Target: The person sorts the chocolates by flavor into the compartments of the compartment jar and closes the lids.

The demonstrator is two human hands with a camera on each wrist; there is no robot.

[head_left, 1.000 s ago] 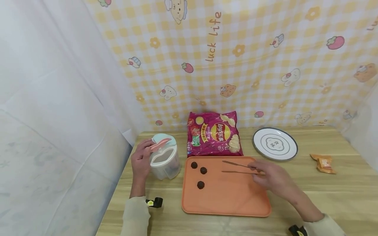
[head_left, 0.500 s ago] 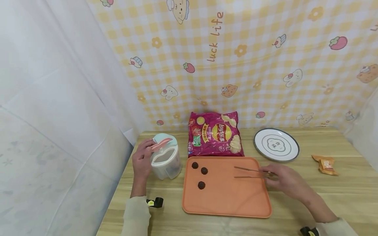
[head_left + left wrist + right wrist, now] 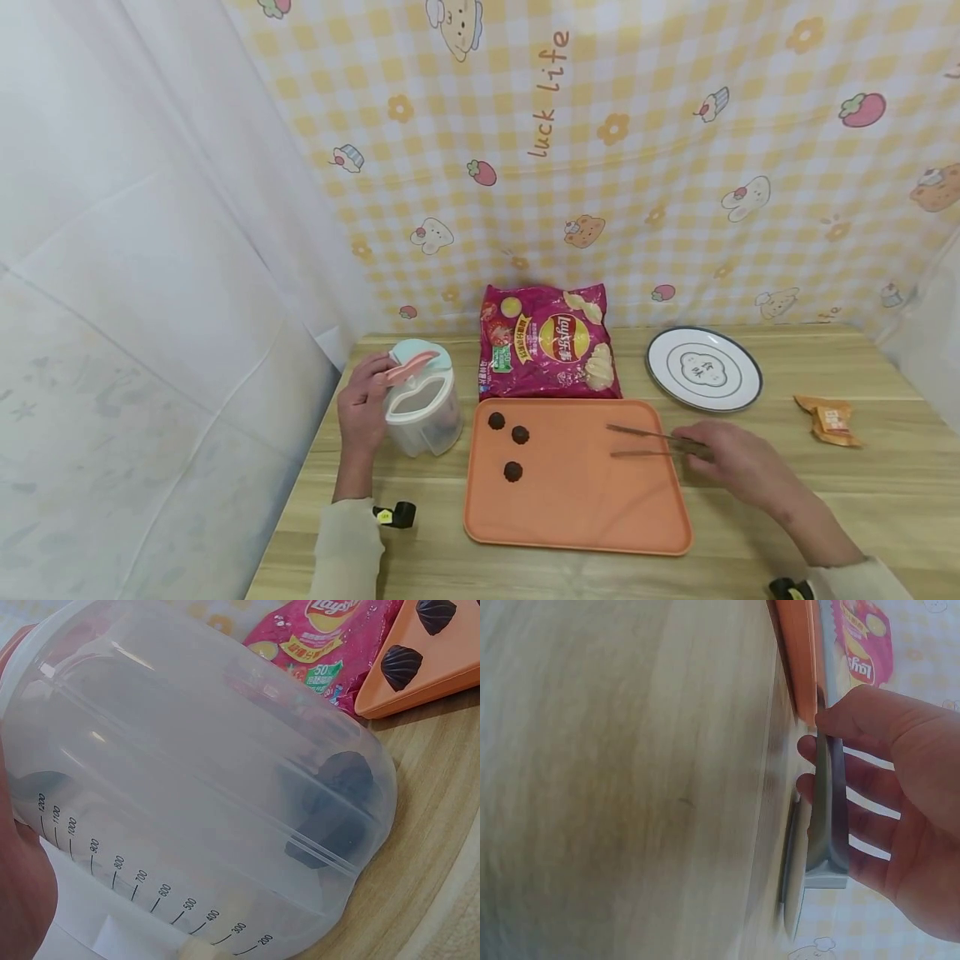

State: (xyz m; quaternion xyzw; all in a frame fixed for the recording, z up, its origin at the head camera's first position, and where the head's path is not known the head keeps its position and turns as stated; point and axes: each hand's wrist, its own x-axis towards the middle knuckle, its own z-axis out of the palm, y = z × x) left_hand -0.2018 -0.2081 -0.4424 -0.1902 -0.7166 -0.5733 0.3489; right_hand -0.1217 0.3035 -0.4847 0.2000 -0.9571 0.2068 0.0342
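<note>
My left hand (image 3: 362, 408) pinches the raised pink flap (image 3: 411, 367) on the mint lid of a translucent measuring canister (image 3: 423, 429). One opening in its lid stands uncovered. Blurry dark pieces (image 3: 334, 810) show through the lower wall in the left wrist view. Thumb and fingers of my right hand (image 3: 731, 467) hold metal tongs (image 3: 829, 814) by the closed end. Their two arms are spread over the right part of an orange tray (image 3: 570, 512), with nothing between the tips. On the tray's left side lie three dark brown ridged chocolates (image 3: 521, 435), apart from each other.
A magenta chip bag (image 3: 543, 342) lies behind the tray against the checked curtain. At the back right is a white plate (image 3: 738, 379) with a dark rim. Further right sits a small orange packet (image 3: 831, 421). A white wall stands close on the left.
My right hand and the tongs have moved right, away from the chocolates. My left hand keeps its hold on the flap. The camera view shifts slightly.
</note>
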